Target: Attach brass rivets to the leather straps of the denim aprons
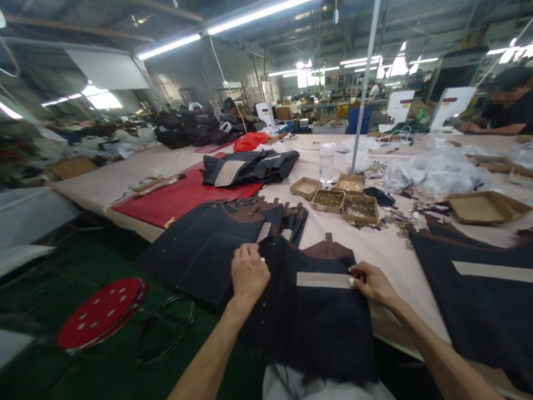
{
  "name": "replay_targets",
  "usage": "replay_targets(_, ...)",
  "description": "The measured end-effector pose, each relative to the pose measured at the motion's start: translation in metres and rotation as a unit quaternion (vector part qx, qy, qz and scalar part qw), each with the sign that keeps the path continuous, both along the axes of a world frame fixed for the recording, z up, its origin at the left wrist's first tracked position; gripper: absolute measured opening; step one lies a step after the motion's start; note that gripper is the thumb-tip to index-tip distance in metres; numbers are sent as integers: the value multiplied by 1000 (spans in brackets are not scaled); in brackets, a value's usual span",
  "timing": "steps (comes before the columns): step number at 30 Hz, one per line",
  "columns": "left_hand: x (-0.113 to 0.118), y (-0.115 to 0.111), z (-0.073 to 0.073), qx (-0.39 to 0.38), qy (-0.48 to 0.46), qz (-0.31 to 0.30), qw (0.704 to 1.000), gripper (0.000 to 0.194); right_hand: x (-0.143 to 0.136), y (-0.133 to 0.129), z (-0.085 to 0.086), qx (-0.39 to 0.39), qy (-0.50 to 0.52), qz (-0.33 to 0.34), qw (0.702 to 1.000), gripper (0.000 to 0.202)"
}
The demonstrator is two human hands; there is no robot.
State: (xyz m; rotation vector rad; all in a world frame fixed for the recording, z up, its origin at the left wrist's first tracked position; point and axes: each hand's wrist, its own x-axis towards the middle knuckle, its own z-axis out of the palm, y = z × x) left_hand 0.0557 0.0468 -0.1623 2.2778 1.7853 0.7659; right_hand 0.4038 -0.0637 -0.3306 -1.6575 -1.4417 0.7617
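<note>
A dark, apron-like fabric piece (pixel 328 322) with brown trim and a beige strip (pixel 322 280) hangs over the near table edge, its lower part above my lap. My left hand (pixel 250 272) is closed on its upper left side, near a row of small eyelets. At the right end of the strip, my right hand (pixel 370 282) pinches the fabric edge between thumb and fingers. To the left lies a stack of similar dark pieces (pixel 200 239) with brown tabs. Another dark piece (pixel 478 300) with a beige strip lies at the right.
Small cardboard boxes of metal fittings (pixel 360 208) stand beyond the hands, beside loose metal parts and a clear plastic jug (pixel 327 164). A metal pole (pixel 366 83) rises from the table. A red mat (pixel 187 191) lies left. A red stool (pixel 102 314) stands below. Someone sits far right.
</note>
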Motion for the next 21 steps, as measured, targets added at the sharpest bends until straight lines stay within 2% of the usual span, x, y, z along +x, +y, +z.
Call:
replay_targets(1,17,-5,-13,25,21,-58,998,30,2,4,2,-4,-28,13,1000,28)
replay_targets(3,55,-16,-41,11,25,-201,979,31,12,19,8,-21,-52,35,998,22)
replay_targets(5,92,-24,-71,-9,23,-295,955,40,30,42,16,-30,-67,19,997,20)
replay_targets(7,120,-30,-97,-14,27,-319,947,47,53,70,21,-18,-107,-42,993,21)
replay_targets(9,135,-32,-114,-12,31,-301,953,50,76,98,22,-2,-159,-104,982,21)
replay_targets(11,138,-33,-123,-9,32,-280,959,51,94,121,18,3,-195,-132,972,23)
replay_targets(14,134,-33,-125,-7,29,-270,962,50,106,145,10,-4,-224,-143,964,27)
replay_targets(17,130,-32,-124,-10,24,-266,964,50,106,157,5,-32,-259,-152,953,25)
replay_targets(21,131,-31,-125,-15,19,-266,964,49,103,163,7,-67,-303,-142,940,22)
